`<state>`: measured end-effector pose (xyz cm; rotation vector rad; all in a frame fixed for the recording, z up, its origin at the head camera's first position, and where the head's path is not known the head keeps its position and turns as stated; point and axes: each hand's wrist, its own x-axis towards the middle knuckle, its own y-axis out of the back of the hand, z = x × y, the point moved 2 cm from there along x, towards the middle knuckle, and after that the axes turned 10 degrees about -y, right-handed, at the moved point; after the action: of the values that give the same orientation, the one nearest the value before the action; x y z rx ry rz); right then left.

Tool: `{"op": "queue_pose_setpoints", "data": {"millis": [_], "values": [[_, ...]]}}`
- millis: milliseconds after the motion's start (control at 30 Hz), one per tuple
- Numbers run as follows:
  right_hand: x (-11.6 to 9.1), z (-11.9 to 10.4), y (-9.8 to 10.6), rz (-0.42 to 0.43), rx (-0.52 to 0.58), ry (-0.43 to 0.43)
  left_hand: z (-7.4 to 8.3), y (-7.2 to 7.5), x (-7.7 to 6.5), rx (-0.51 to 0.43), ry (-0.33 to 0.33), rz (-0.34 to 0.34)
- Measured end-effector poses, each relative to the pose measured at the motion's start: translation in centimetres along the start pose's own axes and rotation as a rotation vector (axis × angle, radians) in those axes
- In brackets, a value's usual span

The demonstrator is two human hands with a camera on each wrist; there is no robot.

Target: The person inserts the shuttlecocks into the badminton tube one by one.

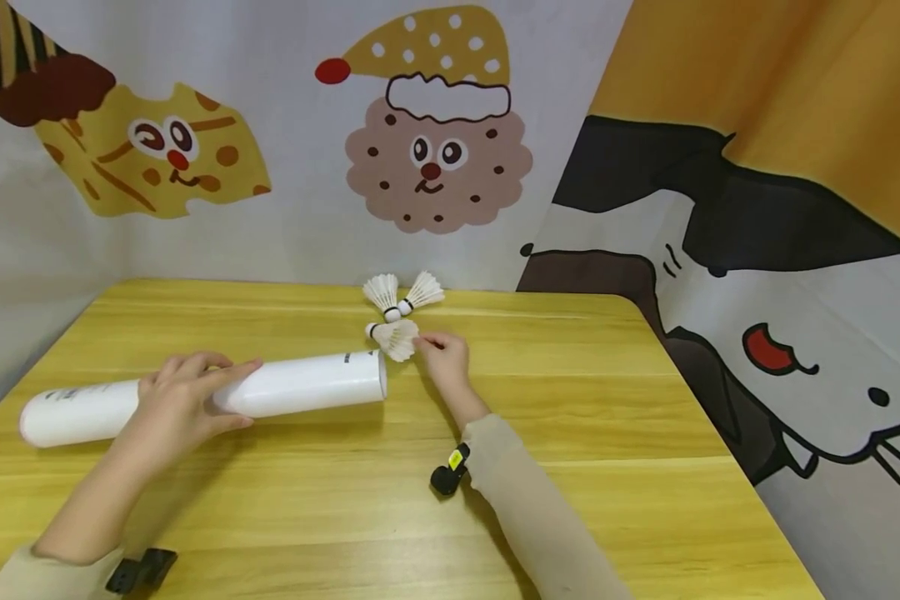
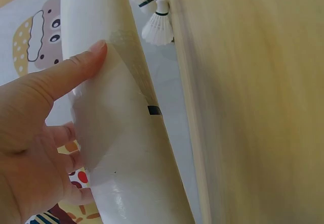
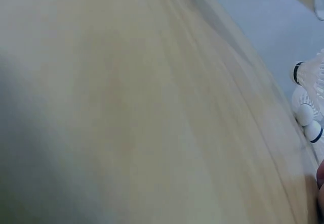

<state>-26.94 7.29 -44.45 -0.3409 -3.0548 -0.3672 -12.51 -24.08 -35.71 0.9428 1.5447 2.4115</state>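
Note:
My left hand (image 1: 180,404) grips a long white shuttlecock tube (image 1: 307,385) round its middle, thumb on the near side. The tube lies sideways, its right end tilted up a little over the table. In the left wrist view, the thumb and fingers wrap the glossy tube (image 2: 121,153). My right hand (image 1: 447,362) pinches the feather edge of a white shuttlecock (image 1: 396,339) just beyond the tube's right end. Two other shuttlecocks lie behind it, a left one (image 1: 381,292) and a right one (image 1: 423,292), corks together. Only fingertips of the right hand show in the right wrist view.
The yellow wood-grain table (image 1: 570,467) carries everything. A printed cartoon curtain (image 1: 292,242) hangs right behind its back edge and along the right side. Small black devices are strapped at both wrists, the right one (image 1: 448,473) with a yellow label.

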Motion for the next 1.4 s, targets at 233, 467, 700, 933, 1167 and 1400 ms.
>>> {"op": "queue_pose_setpoints", "data": {"millis": [233,467,700,933,1167,1400], "values": [[-1.6,-0.8,2.4,-0.08,0.076,-0.113,0.2,-0.2,0.2,0.009,-0.034,0.003],[-1.6,0.5,4.0,-0.127,0.115,-0.189,0.4,-0.3,0.1,-0.012,-0.032,-0.01],[-2.4,0.3,5.6,-0.19,0.176,-0.252,0.5,-0.3,0.3,-0.01,-0.049,0.014],[-3.0,-0.6,6.7,-0.284,0.206,-0.198,0.5,-0.2,0.2,0.004,-0.051,0.018],[-3.0,-1.0,7.4,-0.313,0.212,-0.122,0.5,-0.2,0.2,0.012,-0.051,0.013],[-2.9,-1.4,7.9,-0.344,0.217,-0.076,0.5,-0.2,0.1,0.014,-0.047,0.017]]}}
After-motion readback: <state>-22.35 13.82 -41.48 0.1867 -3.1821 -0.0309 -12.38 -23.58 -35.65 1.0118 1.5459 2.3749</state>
